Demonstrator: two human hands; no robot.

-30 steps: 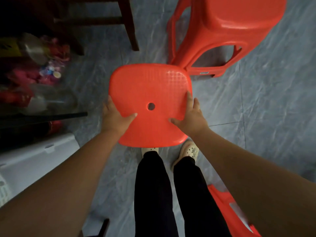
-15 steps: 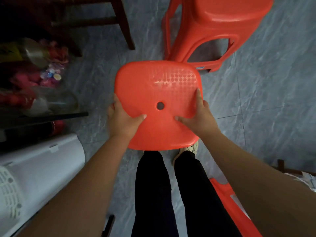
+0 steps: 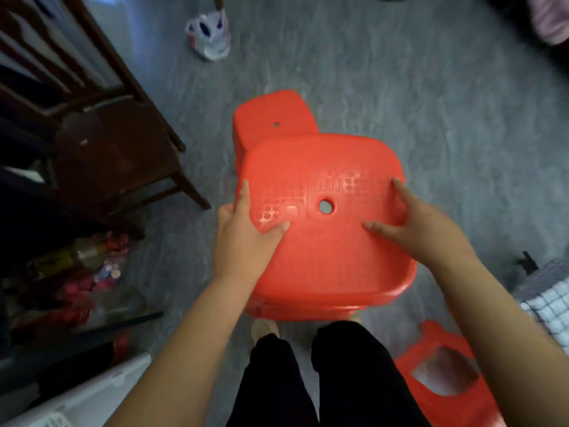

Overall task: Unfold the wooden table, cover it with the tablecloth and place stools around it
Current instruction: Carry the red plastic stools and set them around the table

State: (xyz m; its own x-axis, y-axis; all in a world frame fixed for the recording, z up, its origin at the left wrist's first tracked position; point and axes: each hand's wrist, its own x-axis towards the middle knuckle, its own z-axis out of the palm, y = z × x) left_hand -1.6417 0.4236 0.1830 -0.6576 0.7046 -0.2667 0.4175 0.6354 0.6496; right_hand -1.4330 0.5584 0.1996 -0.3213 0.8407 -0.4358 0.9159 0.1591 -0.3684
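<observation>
I hold a red plastic stool [image 3: 326, 241] in front of me, seat up, with a round hole in its middle. My left hand [image 3: 246, 232] grips the seat's left edge, thumb on top. My right hand [image 3: 425, 223] grips the right edge the same way. A second red stool [image 3: 271, 115] stands on the floor just beyond it, partly hidden by the held seat. Part of a third red stool [image 3: 446, 383] shows at the lower right. A checked cloth [image 3: 548, 306] enters at the right edge; the wooden table under it is not visible.
A dark wooden chair [image 3: 110, 143] stands at the left. Bottles and red packages [image 3: 80, 272] crowd a low shelf below it, next to a white plastic object [image 3: 80, 396]. A white plastic bag [image 3: 209, 35] lies on the grey floor at the top. My legs are below the stool.
The view has swung up and the held stool has come higher and nearer. The stool beyond now shows its seat from above. Both hands keep their grip on the seat edges.
</observation>
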